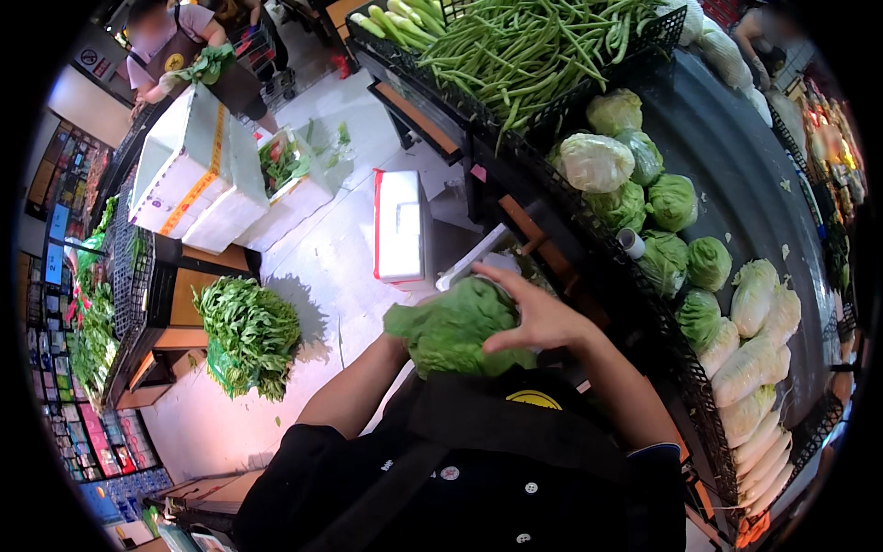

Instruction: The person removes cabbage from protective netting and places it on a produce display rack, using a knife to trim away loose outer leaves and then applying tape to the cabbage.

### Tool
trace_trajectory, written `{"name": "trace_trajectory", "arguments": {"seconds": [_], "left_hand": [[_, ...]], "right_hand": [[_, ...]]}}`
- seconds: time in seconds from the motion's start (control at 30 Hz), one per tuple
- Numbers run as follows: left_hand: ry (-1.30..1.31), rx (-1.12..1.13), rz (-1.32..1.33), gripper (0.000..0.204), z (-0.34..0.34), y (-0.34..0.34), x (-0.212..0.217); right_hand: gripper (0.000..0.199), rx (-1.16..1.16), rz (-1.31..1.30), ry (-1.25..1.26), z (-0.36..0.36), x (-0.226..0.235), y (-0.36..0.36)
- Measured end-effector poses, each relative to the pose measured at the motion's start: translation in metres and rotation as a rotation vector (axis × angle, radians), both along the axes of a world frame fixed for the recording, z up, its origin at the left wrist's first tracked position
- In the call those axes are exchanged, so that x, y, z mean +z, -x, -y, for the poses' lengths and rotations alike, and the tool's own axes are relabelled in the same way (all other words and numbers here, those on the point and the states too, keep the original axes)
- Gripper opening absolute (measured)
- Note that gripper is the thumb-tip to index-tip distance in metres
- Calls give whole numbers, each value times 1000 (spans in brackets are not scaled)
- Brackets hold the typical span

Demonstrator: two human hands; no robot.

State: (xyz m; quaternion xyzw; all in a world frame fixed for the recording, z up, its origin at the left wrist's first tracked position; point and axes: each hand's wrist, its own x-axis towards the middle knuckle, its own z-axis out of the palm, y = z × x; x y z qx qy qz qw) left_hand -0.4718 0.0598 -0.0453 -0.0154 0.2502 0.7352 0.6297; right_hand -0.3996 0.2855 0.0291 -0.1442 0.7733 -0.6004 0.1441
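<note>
In front of my apron I hold a loose-leaved green head of lettuce [464, 329]. My right hand [538, 311] curves round its right side, thumb and fingers spread wide against the leaves. From the left, my left hand [399, 344] supports it; the leaves hide its fingers. To the right, several round green heads [672, 201], some in clear wrap, rest on the dark display shelf [754, 175]. A pale round head [596, 163] lies among them, and a small white roll [630, 243] sits at the shelf's edge.
Green beans [538, 55] fill a black crate at the top. Napa cabbages [750, 368] and white radishes [762, 467] line the right shelf. White foam boxes [400, 230] stand on the floor ahead, with leafy bundles [246, 331] at left. Another person [179, 55] handles greens at upper left.
</note>
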Motion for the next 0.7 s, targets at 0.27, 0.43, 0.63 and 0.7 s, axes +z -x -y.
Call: {"name": "trace_trajectory", "arguments": {"seconds": [0.27,0.43,0.63,0.7], "left_hand": [[62,-234,208,47,-61,5,17],[-135,-302,264,46,-72,3,27],[-154,-154,-985,36,-79,-2,13],[-194,-267,-993,36,-78,3,6]], "right_hand": [[34,-346,-388,-203,0,27,-41],[15,-523,-372,-175,-1,41,-59],[20,-421,-610,-444,3,62,-57],[19,-330,-664,-539,10,63,-55]]}}
